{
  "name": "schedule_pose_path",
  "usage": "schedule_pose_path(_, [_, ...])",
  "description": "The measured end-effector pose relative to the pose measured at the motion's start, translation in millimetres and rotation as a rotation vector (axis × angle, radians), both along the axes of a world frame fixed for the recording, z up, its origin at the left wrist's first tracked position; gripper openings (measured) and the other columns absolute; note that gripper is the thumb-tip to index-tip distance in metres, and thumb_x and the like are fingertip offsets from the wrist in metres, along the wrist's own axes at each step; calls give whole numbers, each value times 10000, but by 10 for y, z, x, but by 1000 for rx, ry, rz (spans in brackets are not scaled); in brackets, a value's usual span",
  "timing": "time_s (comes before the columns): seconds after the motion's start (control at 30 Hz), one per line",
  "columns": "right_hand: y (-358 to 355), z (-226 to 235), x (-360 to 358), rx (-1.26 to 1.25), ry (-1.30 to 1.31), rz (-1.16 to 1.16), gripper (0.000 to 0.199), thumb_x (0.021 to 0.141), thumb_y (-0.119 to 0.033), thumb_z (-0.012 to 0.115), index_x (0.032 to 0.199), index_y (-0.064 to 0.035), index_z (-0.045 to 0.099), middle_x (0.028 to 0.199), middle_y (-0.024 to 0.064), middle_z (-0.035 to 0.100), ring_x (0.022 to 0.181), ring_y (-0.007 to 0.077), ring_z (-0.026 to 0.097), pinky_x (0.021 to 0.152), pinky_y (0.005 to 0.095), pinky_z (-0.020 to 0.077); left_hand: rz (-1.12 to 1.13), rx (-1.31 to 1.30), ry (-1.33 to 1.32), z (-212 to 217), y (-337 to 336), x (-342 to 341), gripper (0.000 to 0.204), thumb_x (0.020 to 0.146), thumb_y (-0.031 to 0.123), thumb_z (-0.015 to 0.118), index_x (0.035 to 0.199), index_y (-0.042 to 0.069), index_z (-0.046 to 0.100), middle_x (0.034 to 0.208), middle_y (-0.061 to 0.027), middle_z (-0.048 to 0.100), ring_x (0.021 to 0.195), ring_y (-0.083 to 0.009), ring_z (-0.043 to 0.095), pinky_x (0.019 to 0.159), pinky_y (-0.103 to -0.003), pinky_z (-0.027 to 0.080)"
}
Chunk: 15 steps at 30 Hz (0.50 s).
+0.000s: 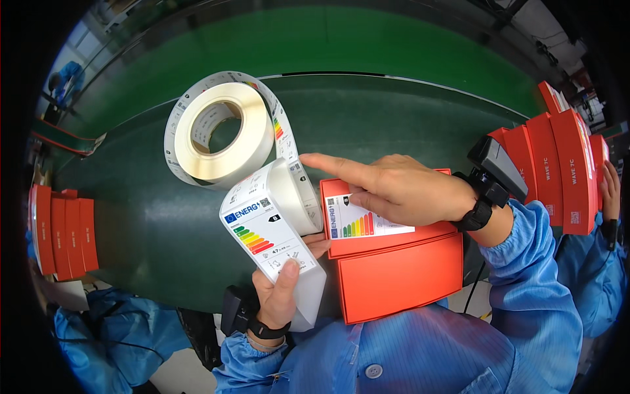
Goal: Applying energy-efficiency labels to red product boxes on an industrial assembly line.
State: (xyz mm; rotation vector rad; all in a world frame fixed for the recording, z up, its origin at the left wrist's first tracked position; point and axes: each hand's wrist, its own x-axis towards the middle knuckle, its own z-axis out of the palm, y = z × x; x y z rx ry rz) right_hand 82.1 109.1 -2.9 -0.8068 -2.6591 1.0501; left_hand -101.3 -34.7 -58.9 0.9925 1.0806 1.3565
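A roll of energy labels (187, 141) lies on the green table, its printed strip unwound round it and looping toward me. My left hand (275, 299) grips the label strip (252, 230), thumb on its printed face; a bare backing tail hangs below. My right hand (407, 187) is open over a red box (430, 232), its index finger stretched left to the strip's edge. Under its thumb and palm is an energy label (348, 218) lying on that box, partly covered. A second red box (401, 279) lies flush against the near side of the first.
Red boxes (572, 171) stand in a row at the right, where another person's hand (610, 190) touches the end one. More red boxes (65, 233) stand at the left edge, near another person's blue sleeve (125, 328). A green belt (367, 43) runs behind the table.
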Motion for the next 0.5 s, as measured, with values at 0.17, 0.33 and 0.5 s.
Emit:
schedule_pose_path(0.17, [3, -15, 3, 17, 0, -3, 592, 826, -51, 480, 1379, -154, 297, 559, 123, 536, 462, 273, 526, 436, 379, 397, 2, 0, 12, -6, 13, 6, 457, 870, 273, 467, 981, -158, 568, 979, -260, 612, 980, -331, 572, 887, -386, 417])
schedule_pose_path(0.33, [-15, -21, -12, 27, 1, -8, 603, 813, -42, 486, 1377, -153, 304, 562, 126, 543, 463, 270, 532, 432, 377, 400, 1, 19, 60, 4, 9, 3, 450, 876, 277, 459, 956, -146, 589, 971, -240, 621, 979, -323, 574, 880, -377, 421])
schedule_pose_path(0.5, [-108, 8, -57, 236, -126, -2, 706, 750, -49, 570, 1386, -156, 282, 605, 139, 569, 518, 287, 571, 456, 399, 433, -16, 99, 186, -26, 28, -36, 382, 886, 236, 460, 976, -100, 618, 972, -193, 635, 952, -261, 580, 863, -345, 424])
